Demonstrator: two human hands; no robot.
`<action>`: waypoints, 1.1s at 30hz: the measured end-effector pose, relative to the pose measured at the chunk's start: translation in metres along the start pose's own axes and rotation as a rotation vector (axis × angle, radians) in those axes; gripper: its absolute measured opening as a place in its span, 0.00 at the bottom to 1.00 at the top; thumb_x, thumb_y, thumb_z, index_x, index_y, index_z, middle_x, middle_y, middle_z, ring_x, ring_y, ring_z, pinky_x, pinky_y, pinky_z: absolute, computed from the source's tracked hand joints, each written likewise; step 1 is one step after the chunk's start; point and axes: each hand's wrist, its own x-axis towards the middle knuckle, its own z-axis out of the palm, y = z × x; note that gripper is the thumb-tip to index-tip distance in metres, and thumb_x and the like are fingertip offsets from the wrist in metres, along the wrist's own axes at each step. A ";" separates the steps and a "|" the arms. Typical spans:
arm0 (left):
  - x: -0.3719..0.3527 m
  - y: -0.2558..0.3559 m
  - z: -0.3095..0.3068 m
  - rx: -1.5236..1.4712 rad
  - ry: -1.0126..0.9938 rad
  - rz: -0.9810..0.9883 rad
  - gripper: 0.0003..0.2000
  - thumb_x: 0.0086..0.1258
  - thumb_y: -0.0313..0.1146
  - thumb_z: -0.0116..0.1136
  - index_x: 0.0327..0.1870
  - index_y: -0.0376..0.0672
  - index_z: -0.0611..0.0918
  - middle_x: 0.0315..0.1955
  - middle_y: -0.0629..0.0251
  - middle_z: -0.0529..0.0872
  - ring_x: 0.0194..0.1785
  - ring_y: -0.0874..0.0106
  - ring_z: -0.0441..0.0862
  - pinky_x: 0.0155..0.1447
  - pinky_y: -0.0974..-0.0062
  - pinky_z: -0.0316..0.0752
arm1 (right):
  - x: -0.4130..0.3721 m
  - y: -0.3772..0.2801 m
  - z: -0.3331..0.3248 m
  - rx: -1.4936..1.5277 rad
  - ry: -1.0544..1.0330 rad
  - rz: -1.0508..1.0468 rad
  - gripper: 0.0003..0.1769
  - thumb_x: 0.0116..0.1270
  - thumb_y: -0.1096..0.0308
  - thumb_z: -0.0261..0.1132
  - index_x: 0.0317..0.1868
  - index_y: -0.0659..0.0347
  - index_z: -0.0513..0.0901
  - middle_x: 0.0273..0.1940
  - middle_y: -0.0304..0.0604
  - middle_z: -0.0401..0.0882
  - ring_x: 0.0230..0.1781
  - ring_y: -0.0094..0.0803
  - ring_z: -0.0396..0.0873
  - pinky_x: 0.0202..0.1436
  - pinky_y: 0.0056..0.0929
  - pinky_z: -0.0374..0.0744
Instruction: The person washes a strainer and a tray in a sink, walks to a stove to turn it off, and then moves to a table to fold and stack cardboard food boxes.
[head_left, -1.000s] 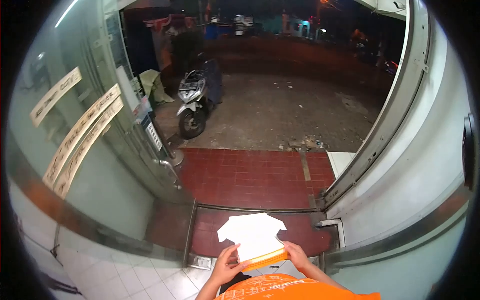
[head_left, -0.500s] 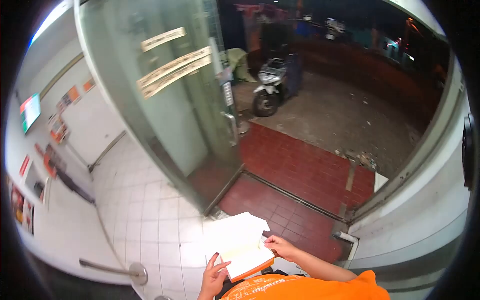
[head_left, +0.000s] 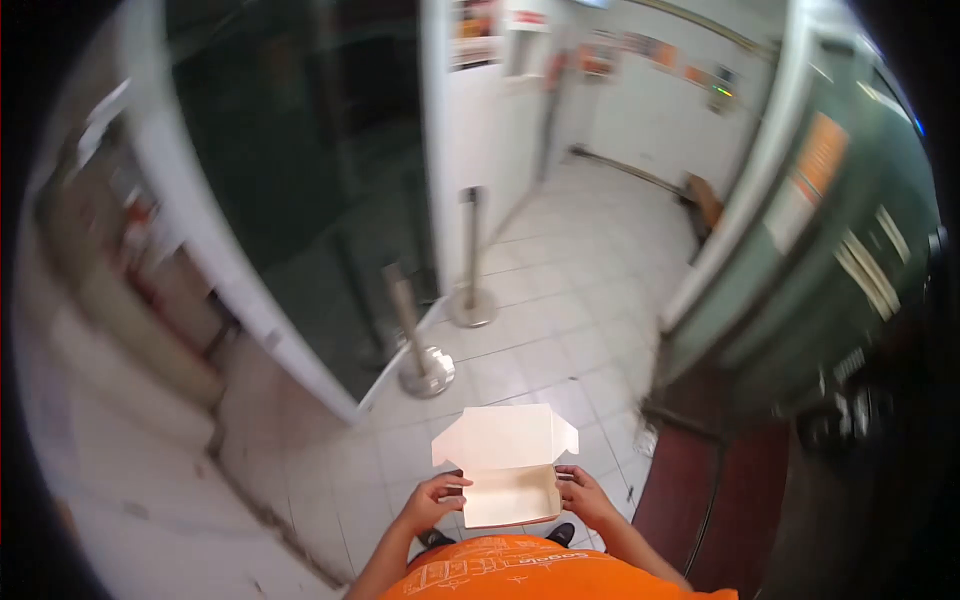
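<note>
In the head view, I hold an open carton (head_left: 512, 498) low in front of me, near my body, above the pale tiled floor (head_left: 560, 290). The fingers of my left hand (head_left: 430, 502) grip its left side, and those of my right hand (head_left: 586, 496) grip its right side; neither hand is clenched. The carton's lid (head_left: 495, 436) stands open on the far side, with its flaps spread left and right, and the pale inside shows. My orange shirt (head_left: 540, 575) is at the near edge, and my dark shoes (head_left: 563, 534) show just beyond it. Farther off, slightly left, two posts (head_left: 472, 255) stand on round bases beside a dark glass panel (head_left: 310, 190). Reddish tiles (head_left: 680, 490) lie to the right, near a glass door (head_left: 830, 240) with pale strips on it. The surroundings are partly blurred.
</note>
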 end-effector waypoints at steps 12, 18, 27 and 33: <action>-0.090 -0.024 -0.317 -0.325 0.321 -0.125 0.15 0.72 0.23 0.59 0.58 0.44 0.84 0.54 0.68 0.82 0.48 0.77 0.83 0.53 0.75 0.81 | 0.156 -0.012 0.345 -0.349 -0.353 0.170 0.29 0.73 0.68 0.62 0.70 0.66 0.64 0.55 0.53 0.80 0.51 0.38 0.82 0.55 0.37 0.82; -0.118 -0.011 -0.426 -0.404 0.702 -0.156 0.15 0.73 0.26 0.60 0.59 0.43 0.83 0.52 0.68 0.84 0.49 0.76 0.83 0.55 0.74 0.82 | 0.292 0.001 0.492 -0.411 -0.529 0.111 0.29 0.73 0.66 0.64 0.70 0.65 0.65 0.55 0.56 0.80 0.53 0.39 0.82 0.52 0.38 0.84; -0.171 0.044 -0.547 -0.372 1.181 -0.148 0.14 0.72 0.24 0.61 0.57 0.41 0.82 0.51 0.65 0.84 0.51 0.74 0.83 0.56 0.72 0.82 | 0.380 -0.048 0.756 -0.854 -1.079 0.015 0.42 0.67 0.53 0.72 0.72 0.58 0.59 0.67 0.61 0.70 0.56 0.42 0.80 0.39 0.34 0.85; -0.175 -0.052 -0.629 -0.835 1.281 0.134 0.12 0.74 0.27 0.57 0.57 0.41 0.80 0.56 0.63 0.82 0.57 0.64 0.82 0.60 0.60 0.79 | 0.460 -0.004 0.847 -0.950 -0.975 -0.140 0.39 0.67 0.56 0.72 0.71 0.57 0.62 0.67 0.58 0.69 0.49 0.36 0.80 0.37 0.31 0.83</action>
